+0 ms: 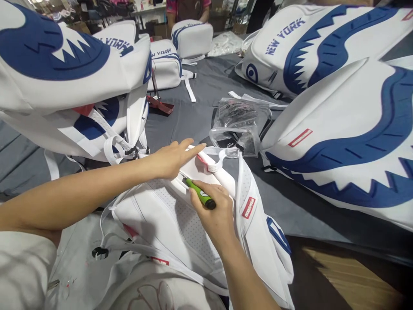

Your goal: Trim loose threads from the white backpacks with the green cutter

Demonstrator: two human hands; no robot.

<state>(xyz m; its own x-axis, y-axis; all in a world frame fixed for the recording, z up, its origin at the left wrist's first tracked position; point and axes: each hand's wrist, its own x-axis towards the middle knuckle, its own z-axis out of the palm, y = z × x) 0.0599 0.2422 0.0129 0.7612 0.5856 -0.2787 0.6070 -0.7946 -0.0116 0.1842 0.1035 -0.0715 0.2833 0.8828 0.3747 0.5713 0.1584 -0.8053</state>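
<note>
Close before the person, at the near side of the grey-clothed table (190,122), a white backpack with a dotted back panel (193,228) lies under both hands.
The right hand (215,206) is closed round a slim green tool with a black end (202,196), its thin tip at the padded upper edge; just beyond, the left hand (171,159) lies there with fingers stretched out, though whether it pinches fabric cannot be told. The tip points toward that hand, so a slip, from too much force or the soft bag shifting, could hurt a finger or score the white material. Farther off sit a clear plastic pouch (241,116) and a white backpack with blue toothed patterns and "NEW YORK" lettering (287,38).
</note>
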